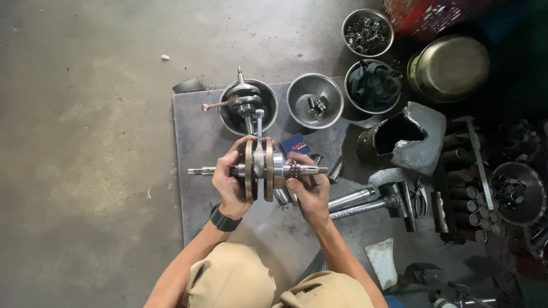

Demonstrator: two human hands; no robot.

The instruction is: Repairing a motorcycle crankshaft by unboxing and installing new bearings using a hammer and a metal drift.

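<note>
Left hand [231,181]: fingers wrapped around the left web of a crankshaft [260,169], a black watch on the wrist.
Right hand [305,191]: fingers closed on the right journal and its bearing end, thumb on top.
Crankshaft: held level in the air between both hands, above a grey metal plate [197,171]; its connecting rod points up and away from the person.
Nearby: a second crankshaft [242,102] lies in a steel bowl just beyond; another bowl [315,101] holds small parts; a third holds a dark rag [372,85]; a blue box [297,145] sits just behind the hands.
Right side: hammers [371,199], pliers, sockets and a broken pot [408,137] lie close together.
Risk: the crankshaft looks heavy and oily, so it may slip from the fingers onto the plate or the knees; the loose rod may swing and pinch a finger.
Surface: the plate lies flat on a stained concrete floor [85,142].
Room: a dim workshop corner, darker toward the right.
</note>
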